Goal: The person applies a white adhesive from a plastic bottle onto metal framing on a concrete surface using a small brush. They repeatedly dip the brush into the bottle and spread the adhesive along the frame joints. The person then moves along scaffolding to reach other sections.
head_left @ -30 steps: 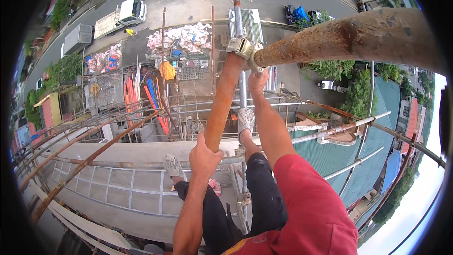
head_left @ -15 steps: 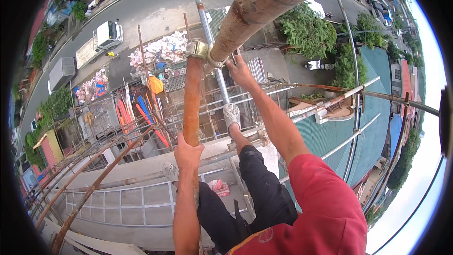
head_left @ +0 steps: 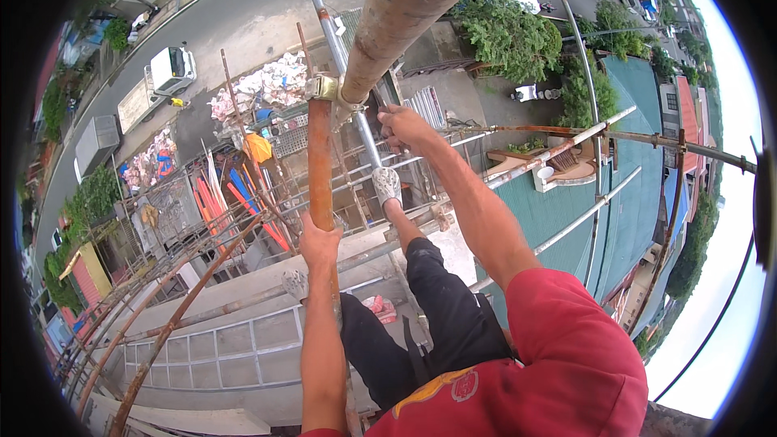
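Note:
My left hand [head_left: 320, 243] is wrapped round a rusty orange scaffold pipe [head_left: 320, 166]. At that pipe's far end is a metal coupler [head_left: 321, 87]. Beside it, another clamp [head_left: 350, 105] sits round a thick, weathered upright pole [head_left: 405, 20] that rises close to my head. A shiny galvanized pipe [head_left: 368, 142] passes below the joint. Just right of this clamp hovers my right hand [head_left: 406, 128], its fingers curled; whatever may be inside them is hidden. My right shoe [head_left: 387, 184] rests on the galvanized pipe, and my left shoe [head_left: 295, 283] is partly covered by my left forearm.
I am high above a street with a white truck [head_left: 171, 69]. Rusty scaffold poles [head_left: 174, 324] cross at the lower left, and a metal grid frame [head_left: 214, 348] lies below. To the right are a pale horizontal pole [head_left: 558, 150] and a green roof [head_left: 538, 214].
My right hand has drawn slightly back from the clamp, and its fingers have curled. The view has shifted a little; my left hand keeps its grip on the rusty pipe.

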The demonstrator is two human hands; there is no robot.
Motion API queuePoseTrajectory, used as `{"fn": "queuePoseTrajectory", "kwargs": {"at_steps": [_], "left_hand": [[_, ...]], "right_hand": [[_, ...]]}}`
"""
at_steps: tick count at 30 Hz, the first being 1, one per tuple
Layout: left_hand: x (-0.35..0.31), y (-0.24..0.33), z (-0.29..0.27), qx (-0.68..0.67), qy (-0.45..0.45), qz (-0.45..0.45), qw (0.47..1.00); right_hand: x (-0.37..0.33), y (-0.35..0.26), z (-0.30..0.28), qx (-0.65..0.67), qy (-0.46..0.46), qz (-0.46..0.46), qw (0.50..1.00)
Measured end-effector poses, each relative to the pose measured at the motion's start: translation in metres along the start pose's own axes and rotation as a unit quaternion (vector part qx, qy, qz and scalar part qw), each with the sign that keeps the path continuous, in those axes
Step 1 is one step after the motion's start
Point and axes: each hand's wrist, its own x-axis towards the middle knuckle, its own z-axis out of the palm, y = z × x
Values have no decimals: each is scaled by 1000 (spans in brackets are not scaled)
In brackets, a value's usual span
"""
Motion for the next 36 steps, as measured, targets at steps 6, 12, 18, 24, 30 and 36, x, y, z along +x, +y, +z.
{"fn": "queuePoseTrajectory", "kwargs": {"at_steps": [6,12,18,24,30,36], "left_hand": [[4,-4,4,27,-23,-19,999],[1,-3,5,-16,-14,16,1000],[2,3,3,6,-1,3,1000],[3,-7,2,3,-5,0,1000],[-3,-2,-9,-16,-41,-23,999],[-2,9,-2,-14,-34,-19,999]], "right_hand": [[27,-67,-28,-6,-86,178,980],[35,-33,6,9,-35,120,992],[38,-21,19,-2,30,35,999],[58,77,56,-307,281,-271,868],[150,140,56,-259,356,-419,794],[196,157,16,-306,320,-440,781]]}}
